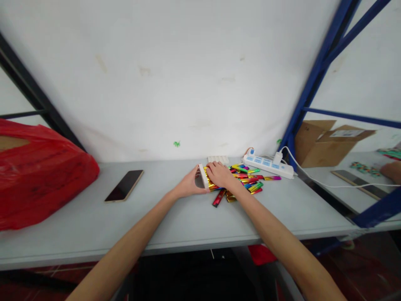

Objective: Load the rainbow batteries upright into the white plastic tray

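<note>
A white tray or box-like holder [203, 175] stands on its side on the grey table, with my left hand [190, 182] wrapped round its left side. On the holder's right side, my right hand [218, 173] lies over gold shiny sticks, its fingers bent against them; its fingertips are partly hidden. Several shiny coloured sticks [250, 179], red, green, gold, blue and purple, lie in a loose pile to the right of and under my right wrist. One red stick [218, 198] points toward the table's front edge.
A phone [124, 185] lies left on the table [169, 225], beside a red plastic bag [46, 175]. Behind the pile are a white ridged piece [218, 159] and a power strip [268, 164]. Past the blue frame [316, 75] are a cardboard box [328, 144] and another person's hand.
</note>
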Available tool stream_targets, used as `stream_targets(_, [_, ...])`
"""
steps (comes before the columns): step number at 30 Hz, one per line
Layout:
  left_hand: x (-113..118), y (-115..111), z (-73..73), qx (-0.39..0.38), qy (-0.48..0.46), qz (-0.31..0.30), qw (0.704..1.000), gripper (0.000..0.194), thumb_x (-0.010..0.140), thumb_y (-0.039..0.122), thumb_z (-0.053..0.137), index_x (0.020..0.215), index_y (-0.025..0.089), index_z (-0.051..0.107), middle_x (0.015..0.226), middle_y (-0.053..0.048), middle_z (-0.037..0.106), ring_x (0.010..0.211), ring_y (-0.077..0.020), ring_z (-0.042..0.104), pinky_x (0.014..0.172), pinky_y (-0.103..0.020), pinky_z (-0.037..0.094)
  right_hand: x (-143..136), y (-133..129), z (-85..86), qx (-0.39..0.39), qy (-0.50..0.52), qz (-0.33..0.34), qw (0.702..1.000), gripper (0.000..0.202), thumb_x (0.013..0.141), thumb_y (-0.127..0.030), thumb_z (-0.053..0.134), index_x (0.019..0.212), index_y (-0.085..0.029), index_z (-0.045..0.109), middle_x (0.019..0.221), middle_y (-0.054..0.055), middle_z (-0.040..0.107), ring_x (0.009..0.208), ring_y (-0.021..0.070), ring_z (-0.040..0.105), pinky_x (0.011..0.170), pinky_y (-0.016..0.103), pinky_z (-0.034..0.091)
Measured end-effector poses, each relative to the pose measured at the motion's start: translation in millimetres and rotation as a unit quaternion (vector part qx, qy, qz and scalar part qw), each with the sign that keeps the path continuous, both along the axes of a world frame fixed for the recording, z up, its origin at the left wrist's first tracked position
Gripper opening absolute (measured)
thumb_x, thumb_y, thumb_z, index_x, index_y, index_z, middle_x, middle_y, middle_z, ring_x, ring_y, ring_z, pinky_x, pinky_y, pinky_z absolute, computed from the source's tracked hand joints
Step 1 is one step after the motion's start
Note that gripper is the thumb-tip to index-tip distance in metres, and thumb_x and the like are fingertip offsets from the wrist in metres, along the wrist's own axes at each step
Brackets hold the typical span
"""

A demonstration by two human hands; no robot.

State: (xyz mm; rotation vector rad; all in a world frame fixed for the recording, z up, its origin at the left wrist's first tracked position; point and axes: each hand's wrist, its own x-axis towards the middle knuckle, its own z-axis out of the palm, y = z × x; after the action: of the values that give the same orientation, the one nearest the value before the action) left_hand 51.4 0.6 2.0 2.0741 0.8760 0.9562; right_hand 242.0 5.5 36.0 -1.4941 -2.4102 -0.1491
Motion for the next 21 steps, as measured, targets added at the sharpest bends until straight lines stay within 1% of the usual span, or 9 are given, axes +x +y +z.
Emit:
stream_targets(5, [1,-3,3.1,0.009,0.005,0.003,1.000,0.104,0.061,0.037,0.089,0.146,0.020,0.031,0.149,-0.018,0.048,0.133,-0.0349,0.051,0.114,-0.054,0.040,6,4,-2.4,0.008,-0.022,0.013,1.000,0.039,0.105,-0.036,0.024,0.124,-0.018,0.054,0.120,0.014,0.062,0.112,0.0284,0.055,0.093,0.044,0.046])
stream_targets(9, [1,-4,6.6,0.000,-0.006,-0.005,1.000,0.102,0.061,0.037,0.090,0.144,0.019,0.033,0.147,-0.018,0.050,0.132,-0.0349,0.052,0.114,-0.054,0.040,31,14,-8.6,0.012,-0.054,-0.002,0.998,0.038,0.106,-0.033,0.025,0.119,-0.017,0.056,0.116,0.016,0.061,0.108,0.0285,0.055,0.092,0.044,0.046])
stream_targets(11, [1,-5,9.3,-0.003,-0.014,-0.015,1.000,0.101,0.061,0.036,0.090,0.143,0.019,0.034,0.146,-0.018,0.051,0.132,-0.0337,0.052,0.114,-0.054,0.039,45,21,-12.6,0.012,-0.077,0.022,0.997,0.036,0.105,-0.029,0.027,0.118,-0.016,0.058,0.117,0.017,0.061,0.110,0.0279,0.054,0.095,0.043,0.044])
stream_targets(14, [1,-7,12.9,-0.004,-0.012,-0.030,0.999,0.092,0.063,0.035,0.089,0.139,0.020,0.040,0.143,-0.017,0.053,0.130,-0.0320,0.054,0.115,-0.053,0.039,59,32,-18.1,0.019,-0.086,0.063,0.994,0.034,0.105,-0.024,0.030,0.118,-0.013,0.059,0.117,0.018,0.062,0.111,0.0263,0.053,0.099,0.041,0.041])
stream_targets(17, [1,-8,13.7,-0.009,-0.008,-0.017,1.000,0.092,0.062,0.036,0.090,0.138,0.020,0.042,0.142,-0.017,0.054,0.129,-0.0328,0.054,0.114,-0.055,0.040,64,39,-20.2,0.023,-0.054,0.081,0.995,0.035,0.106,-0.023,0.030,0.113,-0.012,0.062,0.113,0.016,0.065,0.108,0.0234,0.056,0.098,0.036,0.040])
stream_targets(21, [1,-8,13.0,-0.021,-0.017,-0.009,1.000,0.097,0.060,0.036,0.091,0.140,0.020,0.040,0.141,-0.018,0.054,0.130,-0.0343,0.054,0.114,-0.059,0.038,65,40,-15.3,-0.003,0.025,0.052,0.998,0.038,0.106,-0.027,0.030,0.100,-0.015,0.066,0.102,0.011,0.068,0.098,0.0187,0.061,0.090,0.029,0.041])
